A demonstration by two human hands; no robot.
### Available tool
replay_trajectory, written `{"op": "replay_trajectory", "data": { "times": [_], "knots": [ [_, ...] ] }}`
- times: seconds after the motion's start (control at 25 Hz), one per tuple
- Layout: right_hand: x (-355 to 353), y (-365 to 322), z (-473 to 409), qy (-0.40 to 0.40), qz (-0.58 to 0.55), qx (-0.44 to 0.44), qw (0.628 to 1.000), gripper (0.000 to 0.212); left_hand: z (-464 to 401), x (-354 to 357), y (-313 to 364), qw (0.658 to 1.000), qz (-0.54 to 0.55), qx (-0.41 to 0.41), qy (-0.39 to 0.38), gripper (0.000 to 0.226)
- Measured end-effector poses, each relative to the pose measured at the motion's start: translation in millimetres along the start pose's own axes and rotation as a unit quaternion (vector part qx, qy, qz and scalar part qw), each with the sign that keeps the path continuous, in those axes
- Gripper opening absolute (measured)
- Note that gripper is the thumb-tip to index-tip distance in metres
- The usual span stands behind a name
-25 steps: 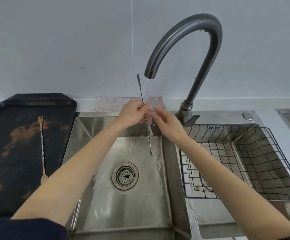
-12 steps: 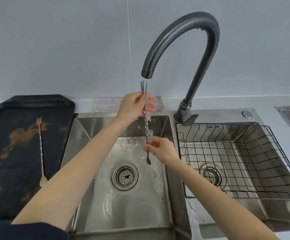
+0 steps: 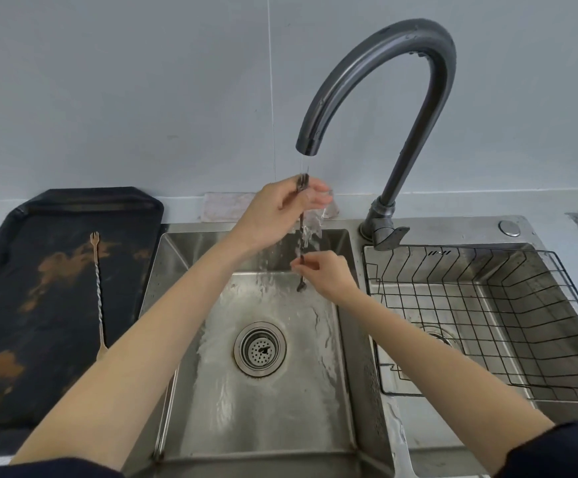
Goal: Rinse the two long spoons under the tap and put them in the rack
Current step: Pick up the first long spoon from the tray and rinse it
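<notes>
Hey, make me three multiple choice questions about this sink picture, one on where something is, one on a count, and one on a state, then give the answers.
1. Where does the second long spoon lie?
A. In the wire rack
B. On the dark tray left of the sink
C. In the sink basin

2. How many spoons are in the wire rack?
A. None
B. One
C. Two

3. What is the tap doing?
A. It is off
B. It is running over the held spoon
C. It is running into the rack side

Answers: 1 B, the second long spoon rests on the dark tray. 2 A, the wire rack holds nothing. 3 B, water falls from the tap onto the held spoon, which the left hand grips near the top and the right hand lower down.
</notes>
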State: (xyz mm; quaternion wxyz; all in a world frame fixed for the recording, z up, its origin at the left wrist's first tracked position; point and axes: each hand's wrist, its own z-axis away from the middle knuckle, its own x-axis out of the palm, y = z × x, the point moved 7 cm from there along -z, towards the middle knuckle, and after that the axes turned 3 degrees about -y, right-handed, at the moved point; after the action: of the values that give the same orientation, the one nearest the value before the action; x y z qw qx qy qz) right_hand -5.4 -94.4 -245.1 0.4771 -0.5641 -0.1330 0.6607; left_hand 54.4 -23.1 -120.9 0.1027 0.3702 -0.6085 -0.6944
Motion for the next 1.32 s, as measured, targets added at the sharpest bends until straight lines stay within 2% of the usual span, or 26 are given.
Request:
{"op": "replay_trajectory", "data": {
  "times": [0.16, 0.24, 0.44, 0.6, 0.76, 0.92, 1.12, 1.32],
  "knots": [
    [-7, -30, -10, 0.012, 0.018, -0.047, 0.999, 0.036, 0, -13, 0, 1.0, -0.026, 0.001, 0.011, 0.029],
    [-11, -40, -9, 0.028, 0.007, -0.082, 0.996, 0.034, 0, -22, -2, 0.999, 0.001, -0.008, 0.037, 0.029],
    [-17, -38, -6, 0.052, -0.003, -0.101, 0.993, 0.028, 8, -48, -36, 0.987, 0.096, -0.062, 0.111, 0.026],
    [-6, -21, -4, 0.035, -0.016, -0.089, 0.995, 0.02, 26, -61, -77, 0.961, 0.178, -0.134, 0.164, 0.028],
    [20, 12, -3, -0.021, 0.053, -0.038, 0.998, 0.022, 48, -66, -124, 0.933, 0.234, -0.196, 0.189, 0.023],
    [45, 37, -6, -0.062, 0.1, -0.004, 0.993, 0.022, 69, -62, -184, 0.908, 0.244, -0.269, 0.21, 0.021],
    [79, 64, -16, -0.126, 0.191, 0.013, 0.973, 0.025, 93, -49, -260, 0.849, 0.259, -0.395, 0.236, 0.029],
    [103, 100, -26, -0.159, 0.256, 0.05, 0.952, 0.023, 103, -27, -307, 0.816, 0.253, -0.469, 0.225, 0.032]
  ]
}}
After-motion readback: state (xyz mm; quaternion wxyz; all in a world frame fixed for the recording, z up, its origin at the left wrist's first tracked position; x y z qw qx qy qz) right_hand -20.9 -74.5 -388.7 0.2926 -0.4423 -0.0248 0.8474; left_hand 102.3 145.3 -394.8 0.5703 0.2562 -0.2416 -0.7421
